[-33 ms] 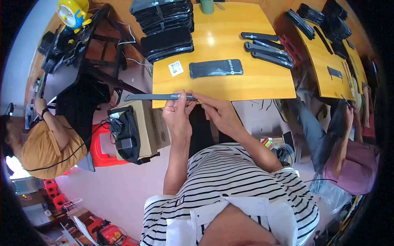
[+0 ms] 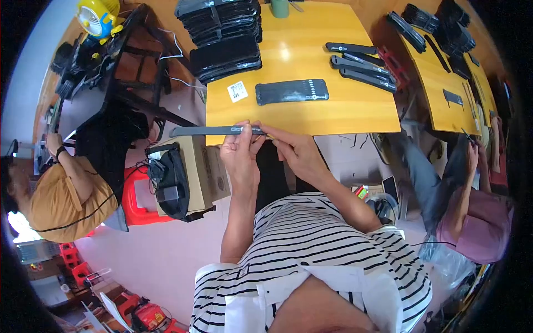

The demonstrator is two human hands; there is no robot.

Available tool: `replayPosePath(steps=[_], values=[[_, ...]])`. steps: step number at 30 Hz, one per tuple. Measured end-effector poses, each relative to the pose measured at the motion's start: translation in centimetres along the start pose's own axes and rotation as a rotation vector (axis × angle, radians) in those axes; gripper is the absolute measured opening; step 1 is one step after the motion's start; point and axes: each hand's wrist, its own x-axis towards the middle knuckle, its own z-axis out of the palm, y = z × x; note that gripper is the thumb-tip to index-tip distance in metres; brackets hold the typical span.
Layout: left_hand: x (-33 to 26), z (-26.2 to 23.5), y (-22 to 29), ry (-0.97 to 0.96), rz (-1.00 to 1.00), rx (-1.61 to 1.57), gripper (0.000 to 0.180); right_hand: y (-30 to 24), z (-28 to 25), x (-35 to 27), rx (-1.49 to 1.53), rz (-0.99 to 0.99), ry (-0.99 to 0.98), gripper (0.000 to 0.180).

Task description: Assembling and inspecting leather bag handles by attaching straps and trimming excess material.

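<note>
A long flat dark strap with white print is held level just off the table's near edge. My left hand is closed around its right part, thumb on top, and its free end sticks out to the left. At the strap's right end, the fingers of my right hand are pinched together against it. A tiny yellowish bit shows between those fingers, too small to name. Beyond my hands lies a flat bundle of black straps, side by side. Left of it is a white printed label.
Tall stacks of black straps stand at the yellow table's back left; several loose straps lie at right. A green cup is at the back. An open carton stands below left. People sit left and right.
</note>
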Motion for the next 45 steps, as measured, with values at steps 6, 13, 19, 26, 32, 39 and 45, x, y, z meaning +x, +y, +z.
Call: replayPosePath(steps=[6,13,19,26,32,39,45], values=[[0.5,-0.5,-0.5,-0.12,-0.149,-0.07,0.017,1.1,0.6,-0.4,-0.334,-0.26,0.223,0.04],[1.0,-0.6,-0.7,-0.073,-0.227,0.048,0.013,1.5,0.6,-0.7,-0.482,-0.332,0.251,0.042],[1.0,-0.9,-1.9,0.011,-0.228,0.032,0.01,2.1,0.5,-0.5,-0.511,-0.293,0.235,0.04],[0.6,-0.4,-2.6,0.047,-0.141,0.028,0.011,3.2,0.7,-0.4,-0.438,-0.251,0.228,0.042],[0.4,-0.5,-3.2,0.072,-0.101,-0.009,0.013,3.8,0.6,-0.1,-0.459,-0.299,0.205,0.038],[0.1,0.4,-3.9,0.101,0.067,0.049,0.014,4.5,2.4,-0.1,-0.242,-0.248,0.288,0.038],[0.5,-0.9,-3.8,0.035,0.082,0.164,0.015,5.1,1.6,0.1,-0.302,-0.27,0.292,0.044]])
